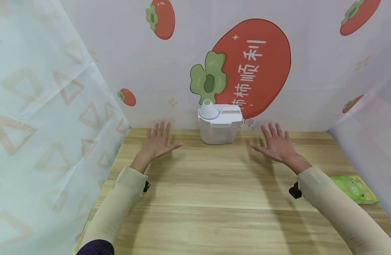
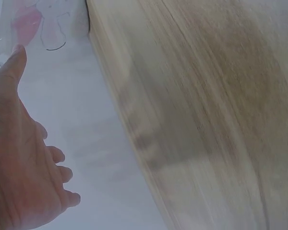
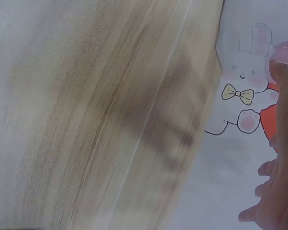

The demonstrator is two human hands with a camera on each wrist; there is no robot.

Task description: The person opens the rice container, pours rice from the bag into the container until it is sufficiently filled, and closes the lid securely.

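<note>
A clear plastic storage container point(image 1: 216, 134) with a white lid and a cone-shaped spout stands upright at the back of the wooden table, against the wall. To its left my left hand point(image 1: 156, 144) is held with fingers spread and thumb pointing toward the container. On the other side my right hand point(image 1: 276, 145) mirrors it, fingers spread and apart from the container. Each hand casts a shadow on the table and holds nothing. The left wrist view shows the left hand point(image 2: 24, 153) along its edge; in the right wrist view the right hand point(image 3: 283, 153) is partly cut off.
A green and yellow packet point(image 1: 356, 189) lies at the table's right side, partly behind my right sleeve. Printed sheeting point(image 1: 96, 71) with fruit and triangle patterns encloses the back, left and right of the wooden table point(image 1: 211, 198).
</note>
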